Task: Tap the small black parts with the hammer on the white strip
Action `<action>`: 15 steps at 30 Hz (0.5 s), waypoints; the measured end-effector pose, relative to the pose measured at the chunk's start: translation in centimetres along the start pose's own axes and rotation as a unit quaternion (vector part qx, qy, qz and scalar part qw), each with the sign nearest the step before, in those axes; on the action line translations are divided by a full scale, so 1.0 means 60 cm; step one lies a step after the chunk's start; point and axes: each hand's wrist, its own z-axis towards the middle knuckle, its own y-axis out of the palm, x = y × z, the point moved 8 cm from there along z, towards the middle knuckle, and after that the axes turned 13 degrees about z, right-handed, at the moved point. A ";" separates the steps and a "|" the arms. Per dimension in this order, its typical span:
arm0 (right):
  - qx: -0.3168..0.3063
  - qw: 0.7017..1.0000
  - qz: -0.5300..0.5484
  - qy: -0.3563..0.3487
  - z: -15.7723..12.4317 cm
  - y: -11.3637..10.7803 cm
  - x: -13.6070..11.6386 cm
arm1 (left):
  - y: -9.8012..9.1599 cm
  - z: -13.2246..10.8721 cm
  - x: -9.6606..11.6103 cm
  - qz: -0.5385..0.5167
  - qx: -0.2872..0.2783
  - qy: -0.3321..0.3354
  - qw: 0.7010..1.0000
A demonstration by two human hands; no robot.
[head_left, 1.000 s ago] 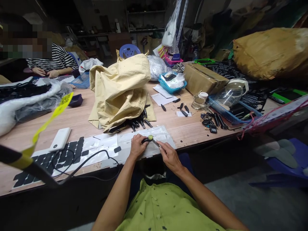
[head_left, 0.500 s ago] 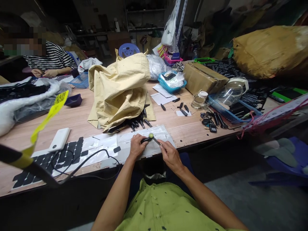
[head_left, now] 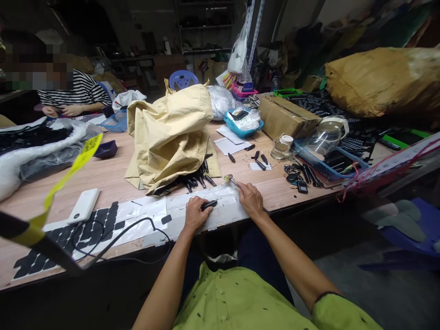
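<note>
My left hand (head_left: 194, 214) is closed on a small black oblong piece (head_left: 209, 204) over a clear plastic sheet (head_left: 220, 208) at the table's near edge. My right hand (head_left: 250, 198) is closed on a thin metal tool (head_left: 233, 181) whose tip carries a small yellow-green round piece (head_left: 226, 177). The tool points up and to the left, away from the black piece. A heap of similar black pieces (head_left: 195, 178) lies just beyond, spilling from under a big yellow paper sack (head_left: 170, 130).
A sheet of black pads (head_left: 68, 233), a white power bank (head_left: 83, 205) and a black cable (head_left: 117, 238) lie to the left. Blue baskets (head_left: 242, 128), a cardboard box (head_left: 287, 117), a glass jar (head_left: 282, 145) and key fobs (head_left: 299, 176) sit right. A person in stripes (head_left: 74, 94) works far left.
My right hand has drawn away to the right and further onto the table, taking the tool and the yellow-green piece off the black piece. My left hand has stayed put.
</note>
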 end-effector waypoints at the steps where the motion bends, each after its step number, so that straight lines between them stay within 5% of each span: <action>1: -0.004 1.000 -0.024 0.008 0.014 0.002 0.006 | 0.000 0.001 -0.001 0.001 -0.001 0.000 1.000; 8: -0.013 0.997 -0.072 0.027 0.031 0.014 0.007 | -0.010 -0.007 0.007 0.010 -0.031 0.028 0.999; 15: -0.013 0.996 -0.084 0.032 0.029 0.013 0.002 | 0.014 -0.113 0.099 0.006 -0.077 0.214 0.974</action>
